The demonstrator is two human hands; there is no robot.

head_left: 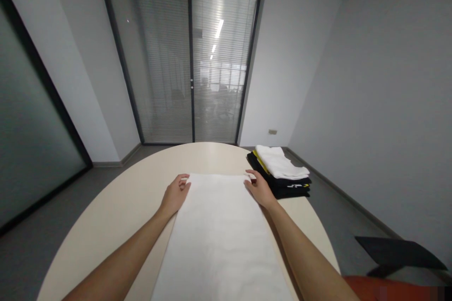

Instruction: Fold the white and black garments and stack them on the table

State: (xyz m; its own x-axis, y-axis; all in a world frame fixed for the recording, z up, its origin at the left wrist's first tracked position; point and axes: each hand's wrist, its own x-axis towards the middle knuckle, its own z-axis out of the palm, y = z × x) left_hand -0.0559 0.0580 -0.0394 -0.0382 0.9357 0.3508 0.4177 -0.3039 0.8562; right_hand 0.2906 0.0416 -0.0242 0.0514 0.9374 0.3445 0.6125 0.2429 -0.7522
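Note:
A long white cloth, probably a garment folded into a strip, lies flat on the round table and runs out of view at the bottom. At its far left corner, my left hand has thumb and fingertips closed on the edge. My right hand pinches the far right corner in the same way. Both forearms stretch forward along the cloth's sides. Just beyond my right hand sits a stack of folded clothes, black and yellow below with a white piece on top.
The round pale table has its curved edge close behind the clothes stack. To the lower right stands a chair with a black armrest and a red seat. A glass partition with blinds and grey walls surround the table.

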